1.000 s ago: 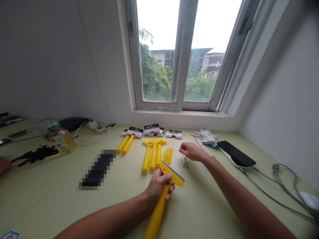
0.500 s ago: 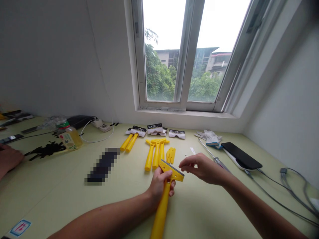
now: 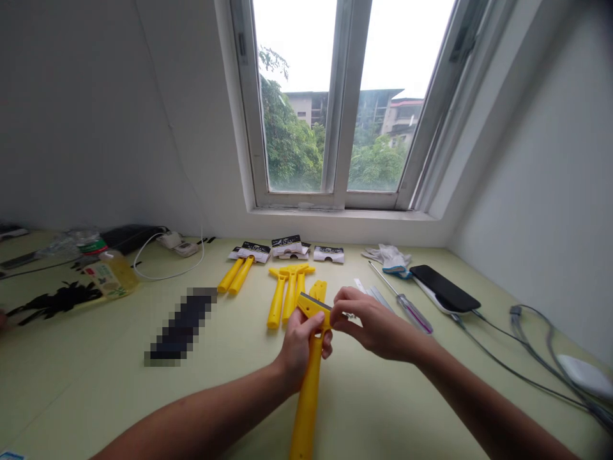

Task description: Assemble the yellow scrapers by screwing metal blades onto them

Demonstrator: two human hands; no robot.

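Note:
My left hand (image 3: 295, 345) is wrapped around the neck of a yellow scraper (image 3: 309, 393), its thumb pressed on the head. The scraper's long handle points down toward me, and a dark blade edge runs along the top of the head. At the head's right end is my right hand (image 3: 376, 322), fingertips pinched together and touching or very near it. A small shiny bit shows by those fingers, too small to name. Just beyond the head lie yellow scraper plates (image 3: 318, 289), partly hidden, and several yellow scrapers (image 3: 290, 294) side by side.
A screwdriver (image 3: 412, 313), work gloves (image 3: 390, 259) and a phone (image 3: 445, 287) on a white base with cables lie to the right. Packaged scrapers (image 3: 242, 276) and black-and-white cards (image 3: 329, 254) sit by the wall. Leftward are a pixelated dark object (image 3: 182, 326) and a drink bottle (image 3: 112, 271).
My right hand has moved left and in to the scraper's head, pinched as before. The left hand keeps its grip on the scraper. The view has swung right; another person's hand has mostly left it.

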